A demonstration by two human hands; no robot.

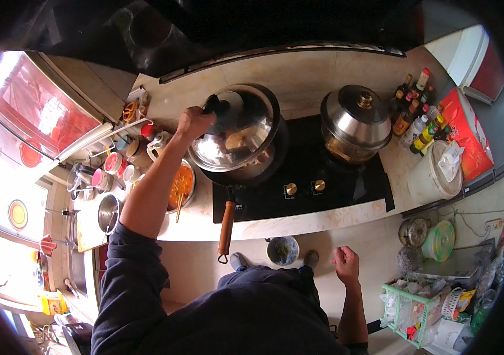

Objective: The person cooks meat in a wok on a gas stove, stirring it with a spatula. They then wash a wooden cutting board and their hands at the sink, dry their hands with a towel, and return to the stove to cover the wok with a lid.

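Note:
My left hand (195, 123) grips the black knob (214, 105) of a shiny domed lid (234, 153). That lid sits tilted and off-centre over a dark wok (266, 171) on the left burner; whether its rim rests on the wok I cannot tell. Some of the wok's inside shows past the lid's front right edge. The wok's wooden handle (226, 226) points towards me over the counter edge. My right hand (346, 264) hangs low at my side, fingers curled in, with nothing visible in it.
A lidded steel pot (356, 124) stands on the right of the black gas hob (260, 206). Left of the wok is a bowl of orange-red food (181, 184) with chopsticks. Sauce bottles (411, 115) and a white bucket (434, 177) fill the right corner. A floor basin (282, 250) lies between my feet.

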